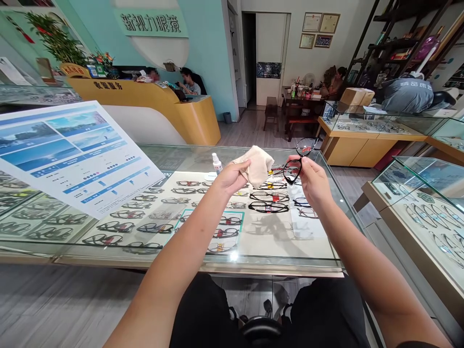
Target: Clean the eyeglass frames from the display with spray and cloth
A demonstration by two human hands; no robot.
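My left hand [234,178] is closed on a cream cleaning cloth [259,166], which hangs in loose folds above the glass counter. To its right, my right hand [313,178] pinches a pair of black-framed eyeglasses [292,170] near the middle of the frame. The glasses are held turned on end, one lens above the other, apart from the cloth. Just behind my left hand stands a small white spray bottle [216,164] on the counter. Under both hands, rows of eyeglasses [268,207] lie inside the glass display case [268,263].
A printed sheet [81,157] stands tilted at the left of the counter. Another display case [427,212] is at the right, with a cabinet [373,140] behind it. Two people sit at the yellow reception desk [197,118]; another person is by the back table [304,96].
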